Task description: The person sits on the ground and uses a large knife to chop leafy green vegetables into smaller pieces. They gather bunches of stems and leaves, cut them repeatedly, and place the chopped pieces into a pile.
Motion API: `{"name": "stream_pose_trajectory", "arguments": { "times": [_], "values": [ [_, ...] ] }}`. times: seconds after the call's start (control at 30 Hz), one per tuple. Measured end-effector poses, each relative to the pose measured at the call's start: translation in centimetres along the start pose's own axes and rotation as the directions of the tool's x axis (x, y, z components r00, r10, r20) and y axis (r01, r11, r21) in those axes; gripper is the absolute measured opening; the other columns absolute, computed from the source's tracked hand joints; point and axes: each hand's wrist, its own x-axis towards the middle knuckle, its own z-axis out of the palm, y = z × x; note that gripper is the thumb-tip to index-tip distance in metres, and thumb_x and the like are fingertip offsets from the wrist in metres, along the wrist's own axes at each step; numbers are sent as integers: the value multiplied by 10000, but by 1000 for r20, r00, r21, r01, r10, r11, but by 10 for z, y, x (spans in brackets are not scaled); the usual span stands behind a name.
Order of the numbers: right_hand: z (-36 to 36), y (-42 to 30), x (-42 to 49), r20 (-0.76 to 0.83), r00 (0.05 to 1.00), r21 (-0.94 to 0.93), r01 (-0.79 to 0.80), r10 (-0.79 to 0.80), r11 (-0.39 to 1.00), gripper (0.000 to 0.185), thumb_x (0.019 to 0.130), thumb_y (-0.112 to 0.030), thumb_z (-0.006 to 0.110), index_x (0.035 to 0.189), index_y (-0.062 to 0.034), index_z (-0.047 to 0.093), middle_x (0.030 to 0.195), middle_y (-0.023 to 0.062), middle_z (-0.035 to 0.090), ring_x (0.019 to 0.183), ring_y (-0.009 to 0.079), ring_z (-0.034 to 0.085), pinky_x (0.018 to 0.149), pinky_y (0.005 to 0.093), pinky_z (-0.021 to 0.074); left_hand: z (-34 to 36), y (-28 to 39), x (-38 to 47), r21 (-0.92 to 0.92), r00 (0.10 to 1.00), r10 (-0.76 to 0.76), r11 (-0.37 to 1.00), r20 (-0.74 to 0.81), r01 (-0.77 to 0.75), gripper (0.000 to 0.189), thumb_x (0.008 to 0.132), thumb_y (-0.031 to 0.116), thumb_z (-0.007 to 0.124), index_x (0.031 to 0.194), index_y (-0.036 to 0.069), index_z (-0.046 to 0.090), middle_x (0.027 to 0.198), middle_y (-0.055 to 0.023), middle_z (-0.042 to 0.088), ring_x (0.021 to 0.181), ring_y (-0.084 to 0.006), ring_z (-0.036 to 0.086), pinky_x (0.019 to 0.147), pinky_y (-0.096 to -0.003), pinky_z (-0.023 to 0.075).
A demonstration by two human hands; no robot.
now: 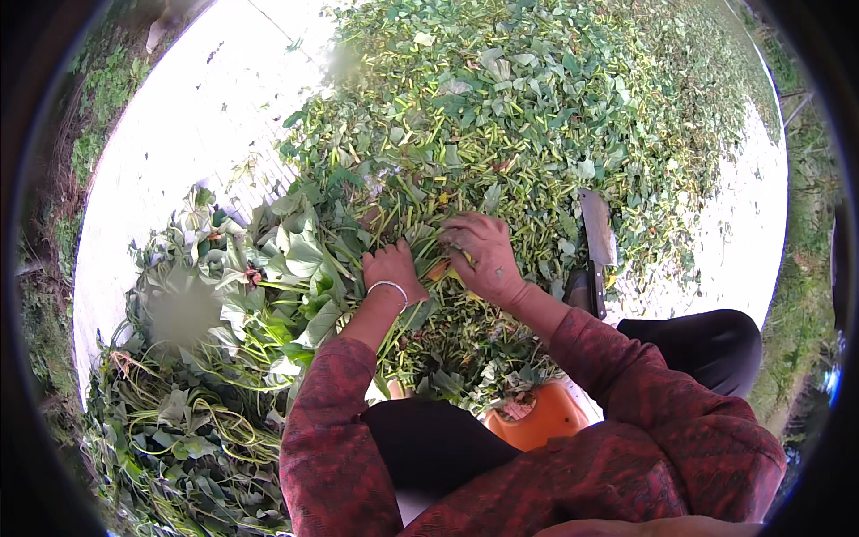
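My left hand (396, 272), with a pale bracelet at the wrist, is closed on a bunch of green leafy vine stems (419, 252). Just right of it, my right hand (486, 258) is at the same bunch, its fingers curled over stems and a few yellow and brown leaves; whether it grips them is hidden. A cleaver (598, 231) with a black riveted handle lies to the right of my right hand, blade pointing away from me. Chopped stems and leaves (496, 121) spread widely beyond both hands.
Uncut leafy vines (201, 416) are heaped at the left and lower left. An orange plastic object (540, 419) sits between my legs. My bent knee (704, 346) is at the right. A pale sheet (181, 121) lies under the cuttings, with grass and weeds (798, 268) past its edges.
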Motion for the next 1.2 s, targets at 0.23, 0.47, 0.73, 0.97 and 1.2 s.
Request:
{"name": "stream_pose_trajectory", "arguments": {
  "times": [0.23, 0.47, 0.73, 0.97, 1.2],
  "values": [
    [-81, 122, -125, -290, 112, -161, -985, 950, 67, 542, 731, -260, 643, 1197, -49, 467, 1190, 171, 500, 1181, 333, 453, 973, 485, 365, 8, -1, 2, 14, 998, -11, 1000, -63, 12, 1019, 552, 529, 767, 1346, 49, 346, 1174, -105, 556, 1081, -242, 543, 919, -377, 353],
    [-78, 160, -159, -189, 63, 75, -994, 980, 78, 593, 752, -361, 631, 1109, 98, 513, 1044, 290, 601, 973, 424, 598, 822, 441, 480, 3, -2, 0, -12, 1000, -26, 1000, -13, 26, 1011, 572, 539, 770, 1345, 43, 349, 1216, -132, 543, 1136, -265, 523, 965, -397, 353],
    [-89, 49, -57, 142, 466, 414, -829, 873, 375, 216, 769, -197, 673, 811, -15, 566, 606, 24, 523, 500, 126, 495, 456, 282, 388, -1, -5, 1, -35, 1000, 6, 999, 5, -6, 1001, 571, 531, 772, 1338, 33, 368, 1180, -133, 576, 1100, -261, 560, 943, -392, 380],
    [-181, -81, 109, -209, 943, 743, -20, 259, 669, 142, 865, -133, 625, 835, -43, 519, 620, -1, 471, 498, 87, 430, 437, 230, 347, 1, -7, 4, -40, 1000, 2, 999, 23, -1, 988, 585, 518, 759, 1334, 6, 367, 1156, -135, 597, 1074, -259, 579, 930, -376, 384],
    [-35, -3, -28, 292, 480, -501, -660, 827, 560, 411, 743, -368, 698, 907, 3, 635, 715, 147, 620, 623, 260, 605, 649, 381, 486, -1, -7, 5, -102, 999, -7, 995, 35, 10, 932, 578, 503, 770, 1288, 21, 408, 1137, -131, 612, 1060, -259, 588, 939, -381, 379]
  ]
}}
